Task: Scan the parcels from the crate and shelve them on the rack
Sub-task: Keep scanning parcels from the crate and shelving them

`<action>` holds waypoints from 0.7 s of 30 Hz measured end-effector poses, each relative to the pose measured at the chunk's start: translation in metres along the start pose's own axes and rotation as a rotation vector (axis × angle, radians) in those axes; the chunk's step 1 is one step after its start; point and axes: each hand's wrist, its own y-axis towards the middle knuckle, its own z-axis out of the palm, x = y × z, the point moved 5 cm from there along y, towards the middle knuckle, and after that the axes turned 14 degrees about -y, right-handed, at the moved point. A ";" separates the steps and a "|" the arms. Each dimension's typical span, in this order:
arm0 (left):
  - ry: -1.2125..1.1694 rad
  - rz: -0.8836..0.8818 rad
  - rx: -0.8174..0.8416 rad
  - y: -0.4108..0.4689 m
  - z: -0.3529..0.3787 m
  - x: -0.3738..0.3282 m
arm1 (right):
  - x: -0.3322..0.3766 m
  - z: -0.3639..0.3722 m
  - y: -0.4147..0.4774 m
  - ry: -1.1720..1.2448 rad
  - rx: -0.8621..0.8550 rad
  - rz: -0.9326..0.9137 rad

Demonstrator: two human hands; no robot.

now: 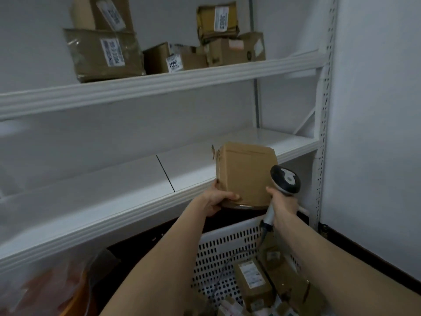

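A plain brown cardboard parcel (246, 174) is held up in front of the middle shelf (127, 199) of the white rack. My left hand (216, 199) grips its lower left corner. My right hand (283, 207) is closed around the handle of a grey and black barcode scanner (284, 182), whose head sits just right of the parcel. Below, the white perforated crate (227, 254) holds several more labelled brown parcels (252, 283).
The top shelf (159, 85) carries several labelled cardboard boxes (104, 53). A white slotted upright (325, 110) and a wall bound the rack on the right. The scanner's cable hangs into the crate. An orange object in clear plastic (57, 290) lies at lower left.
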 end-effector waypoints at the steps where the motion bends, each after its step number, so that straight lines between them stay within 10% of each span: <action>1: -0.011 0.038 0.013 -0.003 0.004 -0.014 | 0.013 0.000 -0.002 0.015 -0.002 -0.025; 21: 0.074 0.533 0.011 -0.090 0.035 -0.250 | 0.223 0.003 -0.082 0.206 0.031 -0.463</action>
